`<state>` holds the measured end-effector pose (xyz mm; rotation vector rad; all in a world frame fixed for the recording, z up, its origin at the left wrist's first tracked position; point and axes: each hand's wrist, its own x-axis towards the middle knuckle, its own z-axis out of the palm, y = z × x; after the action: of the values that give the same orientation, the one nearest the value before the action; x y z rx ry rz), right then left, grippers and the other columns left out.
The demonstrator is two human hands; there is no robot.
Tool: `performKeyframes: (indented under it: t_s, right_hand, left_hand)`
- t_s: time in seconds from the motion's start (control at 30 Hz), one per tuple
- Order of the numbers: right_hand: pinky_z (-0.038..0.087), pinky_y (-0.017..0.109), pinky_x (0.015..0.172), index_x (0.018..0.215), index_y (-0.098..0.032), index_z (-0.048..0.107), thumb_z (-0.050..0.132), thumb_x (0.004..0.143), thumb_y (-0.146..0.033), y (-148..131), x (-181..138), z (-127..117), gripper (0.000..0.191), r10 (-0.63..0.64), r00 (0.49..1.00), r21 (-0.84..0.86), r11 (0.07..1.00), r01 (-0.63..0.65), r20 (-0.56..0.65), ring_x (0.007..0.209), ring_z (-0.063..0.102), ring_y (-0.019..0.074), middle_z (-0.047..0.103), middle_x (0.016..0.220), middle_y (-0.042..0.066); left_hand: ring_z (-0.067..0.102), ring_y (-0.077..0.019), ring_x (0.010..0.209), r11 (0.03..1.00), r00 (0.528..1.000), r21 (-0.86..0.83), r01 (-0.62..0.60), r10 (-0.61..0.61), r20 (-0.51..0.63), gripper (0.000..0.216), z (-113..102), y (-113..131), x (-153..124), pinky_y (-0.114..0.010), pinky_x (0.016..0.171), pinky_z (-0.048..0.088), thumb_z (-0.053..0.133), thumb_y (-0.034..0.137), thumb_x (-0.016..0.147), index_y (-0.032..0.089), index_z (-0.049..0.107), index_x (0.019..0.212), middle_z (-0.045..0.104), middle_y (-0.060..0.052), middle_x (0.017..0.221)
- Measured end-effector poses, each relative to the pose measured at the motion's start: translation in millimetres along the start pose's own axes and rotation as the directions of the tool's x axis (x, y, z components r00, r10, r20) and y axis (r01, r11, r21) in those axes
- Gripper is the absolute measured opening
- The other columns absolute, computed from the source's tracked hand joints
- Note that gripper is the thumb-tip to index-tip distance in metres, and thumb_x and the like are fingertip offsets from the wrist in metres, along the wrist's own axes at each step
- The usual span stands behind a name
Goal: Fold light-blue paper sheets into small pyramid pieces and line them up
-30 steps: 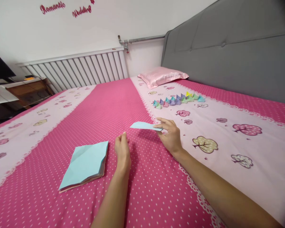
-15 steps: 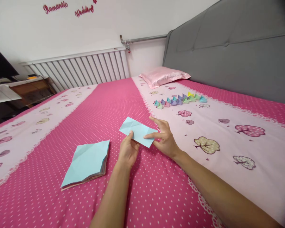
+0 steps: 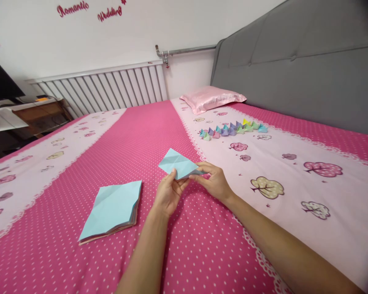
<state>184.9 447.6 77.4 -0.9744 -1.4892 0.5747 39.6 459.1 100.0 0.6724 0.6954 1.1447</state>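
A light-blue sheet of folded paper [image 3: 177, 161] is held above the bed between both hands, with crease lines across its face. My left hand [image 3: 168, 194] grips its lower edge, thumb on top and fingers beneath. At the paper's right end, my right hand [image 3: 213, 179] pinches the corner, which is drawn in to a narrow point. To the left of my left forearm lies a stack of square paper [image 3: 113, 210] with a light-blue sheet on top.
Several small folded paper pieces [image 3: 232, 130] in mixed colours stand in rows on the pink bedspread [image 3: 199, 249]. Behind them are a pink pillow [image 3: 213, 99] and a grey headboard [image 3: 306, 69]. A white radiator [image 3: 110, 87] runs along the wall; a desk [image 3: 39, 112] stands far left.
The paper's right end has gone from a flat rectangle edge to a pointed, folded-in corner. My right fingers, spread before, have closed on that end.
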Motion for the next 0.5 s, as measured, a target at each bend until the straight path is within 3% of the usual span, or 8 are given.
performKeyframes:
  t_s: [0.1, 0.23, 0.37, 0.5]
  right_hand:
    - [0.046, 0.028, 0.067, 0.074, -0.019, 0.061, 0.067, 0.071, -0.037, 0.2, -1.1, 1.3, 0.019, 0.096, 0.995, 0.062, 0.994, -0.094, -0.038, 0.07, 0.057, 0.0156, 0.061, 0.072, 0.0]
    - [0.042, 0.023, 0.056, 0.072, -0.02, 0.05, 0.072, 0.064, -0.036, -0.1, -0.3, 2.7, 0.028, 0.165, 0.981, 0.149, 0.978, -0.148, -0.106, 0.06, 0.052, 0.0119, 0.053, 0.065, -0.004]
    - [0.044, 0.023, 0.057, 0.083, -0.021, 0.046, 0.075, 0.059, -0.034, -0.7, 0.5, 4.6, 0.04, 0.229, 0.967, 0.238, 0.951, -0.198, -0.112, 0.06, 0.057, 0.0129, 0.057, 0.066, -0.004]
    - [0.046, 0.026, 0.062, 0.091, -0.02, 0.051, 0.075, 0.059, -0.034, -1.3, 0.2, 5.2, 0.042, 0.266, 0.963, 0.287, 0.927, -0.24, -0.053, 0.065, 0.061, 0.0153, 0.062, 0.069, -0.002]
  left_hand:
    - [0.066, -0.0155, 0.084, 1.0, 0.999, 0.006, -0.004, 0.003, 0.036, 0.018, 1.9, -0.7, -2.7, -0.027, 0.08, 0.052, 0.054, 0.025, 0.082, 0.013, 0.064, 0.092, 0.069, -0.008, 0.097]
    - [0.064, -0.014, 0.084, 0.994, 0.994, 0.089, -0.064, 0.056, 0.098, 0.015, 2.3, -4.2, -5.4, -0.026, 0.082, 0.05, 0.066, 0.021, 0.073, 0.014, 0.066, 0.086, 0.07, -0.006, 0.093]
    - [0.064, -0.0146, 0.083, 0.971, 0.991, 0.205, -0.125, 0.112, 0.074, 0.023, 0.3, -8.1, -4.3, -0.025, 0.081, 0.048, 0.074, 0.018, 0.063, 0.012, 0.067, 0.084, 0.07, -0.008, 0.091]
    - [0.062, -0.0117, 0.067, 0.957, 0.994, 0.269, -0.112, 0.11, 0.024, 0.021, -3.6, -9.1, -1.5, -0.022, 0.07, 0.048, 0.075, 0.022, 0.062, 0.01, 0.069, 0.077, 0.07, -0.008, 0.078]
